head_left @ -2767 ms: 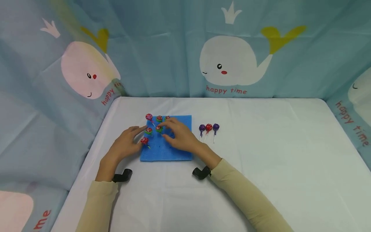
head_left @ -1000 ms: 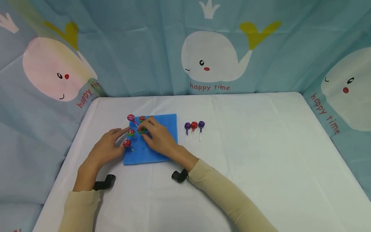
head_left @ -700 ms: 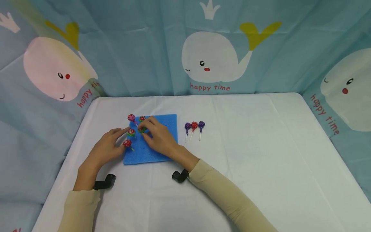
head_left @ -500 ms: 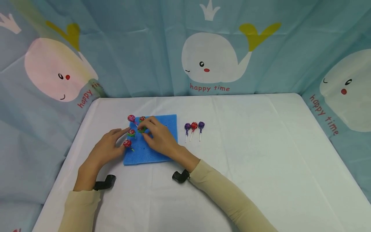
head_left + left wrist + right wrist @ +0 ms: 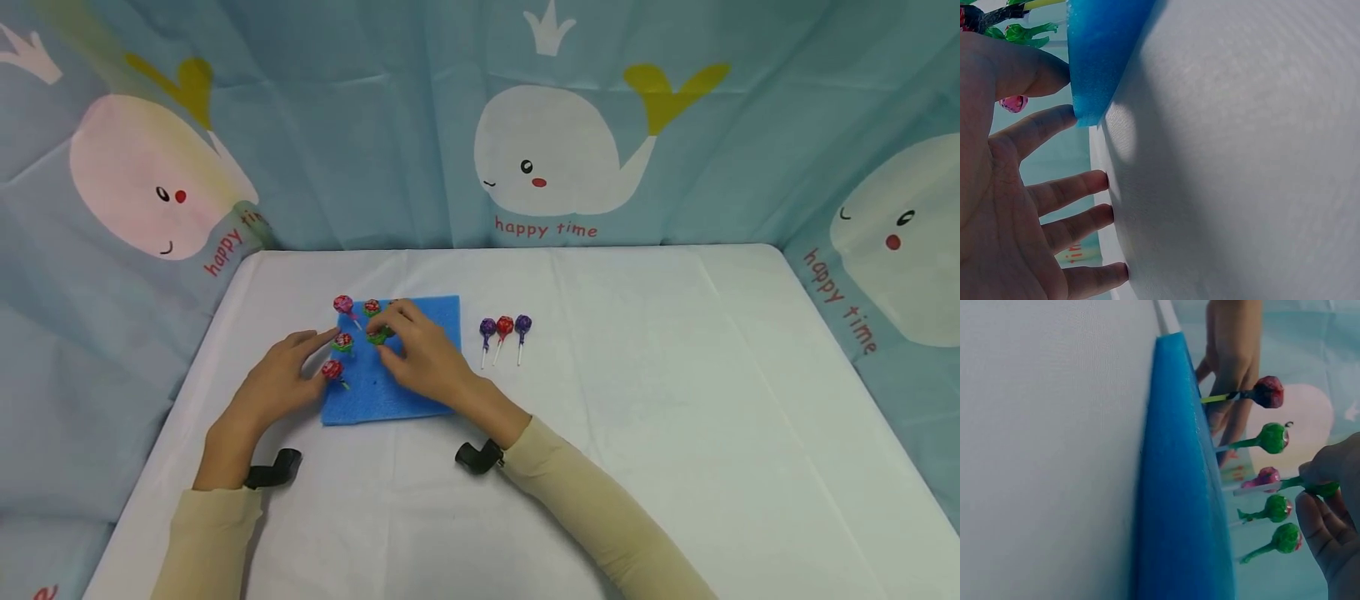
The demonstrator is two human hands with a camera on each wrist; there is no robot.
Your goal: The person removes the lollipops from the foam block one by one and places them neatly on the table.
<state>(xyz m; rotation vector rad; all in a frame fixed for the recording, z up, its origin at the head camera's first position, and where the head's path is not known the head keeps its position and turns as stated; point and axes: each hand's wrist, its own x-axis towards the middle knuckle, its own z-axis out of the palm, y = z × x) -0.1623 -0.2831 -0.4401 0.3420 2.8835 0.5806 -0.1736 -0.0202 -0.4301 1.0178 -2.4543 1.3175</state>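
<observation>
R hand (image 5: 423, 354) has thumb & fingertips drawn tog. in a pinch on a green-wrapped lolly (image 5: 1292, 482), stick aimed at the foam, its free end apparently just clear. Under the grip: blue foam pad (image 5: 356, 407). Just behind & L of the grip stand other green lollies (image 5: 1272, 437); a bit further, a pink lolly (image 5: 343, 304) leans behind-L & a red lolly (image 5: 332, 370) tilts front-L. Next out, L hand (image 5: 272, 385) is spread, gripping nothing, thumb & index tips against pad edge. Farther, R of grip: purple lollies (image 5: 522, 323) & loose red lolly (image 5: 505, 325) on white table (image 5: 675, 458). I'd keep stick perp. to foam, move only along its axis, pinch nr the stick, avoid brushing neighbours, L hand steadying pad.
</observation>
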